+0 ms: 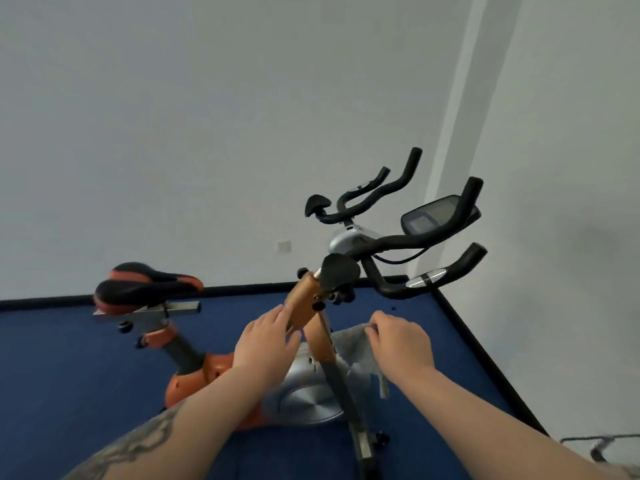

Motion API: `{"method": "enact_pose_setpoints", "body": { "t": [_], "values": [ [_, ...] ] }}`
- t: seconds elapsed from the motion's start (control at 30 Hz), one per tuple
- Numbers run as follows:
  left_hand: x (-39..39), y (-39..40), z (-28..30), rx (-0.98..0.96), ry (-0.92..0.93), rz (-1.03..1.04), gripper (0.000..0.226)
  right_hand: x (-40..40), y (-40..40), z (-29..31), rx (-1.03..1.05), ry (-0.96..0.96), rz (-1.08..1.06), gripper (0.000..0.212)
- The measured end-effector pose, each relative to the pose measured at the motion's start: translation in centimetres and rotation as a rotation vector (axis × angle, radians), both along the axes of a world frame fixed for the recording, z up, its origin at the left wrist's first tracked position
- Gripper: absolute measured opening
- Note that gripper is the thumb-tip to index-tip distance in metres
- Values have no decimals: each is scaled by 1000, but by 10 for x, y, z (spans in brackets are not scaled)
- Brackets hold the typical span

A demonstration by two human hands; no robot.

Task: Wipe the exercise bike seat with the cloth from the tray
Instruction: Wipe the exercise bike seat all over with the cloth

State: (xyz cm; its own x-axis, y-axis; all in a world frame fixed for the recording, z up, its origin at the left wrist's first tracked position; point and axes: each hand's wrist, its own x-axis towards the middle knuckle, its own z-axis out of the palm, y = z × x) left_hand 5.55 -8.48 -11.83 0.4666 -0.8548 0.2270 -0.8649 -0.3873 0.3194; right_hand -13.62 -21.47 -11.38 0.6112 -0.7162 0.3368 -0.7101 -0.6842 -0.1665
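Hands, two of them, both bare, reach forward over one orange and black exercise bike (249, 372) standing on a dark blue floor mat (69, 375). The right hand (401, 344) is curled closed, pinching the top edge of a single pale grey cloth (356, 348); the soft, limp fabric hangs down from the knuckles in loose folds, beside the bike's orange upright post (304, 306). The left hand (266, 341) is open, fingers spread and slightly bent, lying against that post; it grips nothing that can be made out. A dark tattoo covers the left forearm.

One padded bike seat (145, 285) sits well to the left of both hands, apart from the cloth. It is black with orange trim, split down the middle by a groove, smooth and rounded, mounted on a grey metal rail above an orange clamp. One set of curved black foam-covered handlebars (415, 237) rises behind the post, carrying one dark oval display console (436, 214). A round silver metal flywheel cover (304, 400) shows below the wrists. Plain white walls (207, 98) stand behind.
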Motion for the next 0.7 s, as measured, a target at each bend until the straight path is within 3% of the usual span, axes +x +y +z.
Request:
{"method": "enact_pose_setpoints", "body": {
  "t": [0.33, 0.7],
  "values": [
    [111, 146, 13, 29, 31, 265, 59, 151, 102, 25, 22, -34, 219, 24],
    [220, 209, 14, 42, 32, 475, 57, 307, 134, 27, -7, -53, 431, 23]
  ]
}}
